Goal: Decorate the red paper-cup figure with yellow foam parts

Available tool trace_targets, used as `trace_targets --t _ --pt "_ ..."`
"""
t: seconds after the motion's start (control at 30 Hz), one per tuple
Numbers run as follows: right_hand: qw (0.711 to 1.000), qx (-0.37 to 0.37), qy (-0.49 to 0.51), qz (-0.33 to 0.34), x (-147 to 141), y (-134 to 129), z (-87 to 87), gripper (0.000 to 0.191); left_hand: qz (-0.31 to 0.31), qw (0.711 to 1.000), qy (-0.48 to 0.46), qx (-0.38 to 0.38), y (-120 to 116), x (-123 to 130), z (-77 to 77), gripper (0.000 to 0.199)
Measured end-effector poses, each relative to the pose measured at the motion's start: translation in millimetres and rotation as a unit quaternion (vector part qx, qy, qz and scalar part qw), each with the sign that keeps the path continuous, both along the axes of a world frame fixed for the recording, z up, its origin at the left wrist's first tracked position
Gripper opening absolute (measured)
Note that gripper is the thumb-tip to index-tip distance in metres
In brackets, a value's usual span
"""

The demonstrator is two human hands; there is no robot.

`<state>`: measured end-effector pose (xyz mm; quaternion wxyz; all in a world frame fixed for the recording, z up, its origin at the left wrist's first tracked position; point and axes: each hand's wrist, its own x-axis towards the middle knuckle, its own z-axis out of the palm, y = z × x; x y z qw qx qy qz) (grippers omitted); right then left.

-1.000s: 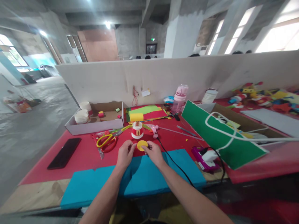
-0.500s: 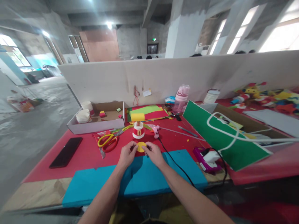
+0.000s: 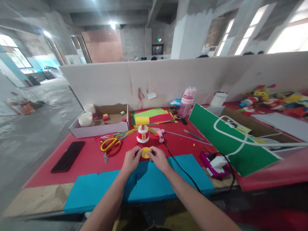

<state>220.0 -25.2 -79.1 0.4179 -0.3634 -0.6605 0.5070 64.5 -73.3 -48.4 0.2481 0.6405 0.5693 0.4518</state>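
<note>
A round yellow disc [image 3: 146,153] is held between my two hands, above the near part of the red table covering. My left hand [image 3: 132,158] pinches its left edge, and my right hand [image 3: 157,157] grips the right edge with the thumb on its face. Just beyond the disc stands a red and white cup figure [image 3: 142,134] with a yellow roll [image 3: 142,120] over its top and green pleated strips at its sides. A pink glue gun [image 3: 160,135] lies to the right of the figure. Scissors with yellow and red handles [image 3: 111,146] lie to the left.
A black phone [image 3: 68,157] lies at the left. Behind are a shallow box [image 3: 101,129] with paper cups, coloured sheets [image 3: 154,116] and a pink bottle [image 3: 187,102]. A purple power strip [image 3: 213,166], cables and a green board [image 3: 228,141] are at the right. Blue padding [image 3: 101,189] covers the front edge.
</note>
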Motion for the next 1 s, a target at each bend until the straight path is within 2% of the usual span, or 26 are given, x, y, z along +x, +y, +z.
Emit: trace_targets --t 0.17,0.27,0.5,0.7,1.0 --pt "1.0 -0.001 -0.009 -0.009 0.6 0.4 -0.8 0.03 0.005 1.0 0.004 -0.009 -1.0 1.3 1.4 0.026" --pt "1.0 -0.004 -0.008 -0.008 0.6 -0.1 0.7 0.03 0.002 1.0 0.018 -0.011 -0.5 1.0 0.9 0.03" --pt "0.997 -0.058 0.045 -0.004 0.5 0.7 5.5 0.033 -0.001 0.997 -0.079 -0.02 2.0 -0.2 -2.9 0.031" --pt "0.994 -0.08 0.07 0.002 -0.1 -1.0 9.5 0.037 -0.007 0.998 -0.049 -0.029 3.4 -0.9 -5.8 0.03" --pt "0.995 -0.085 0.047 -0.005 0.7 -1.4 9.8 0.039 -0.012 0.994 -0.102 -0.048 2.8 0.6 -1.5 0.034"
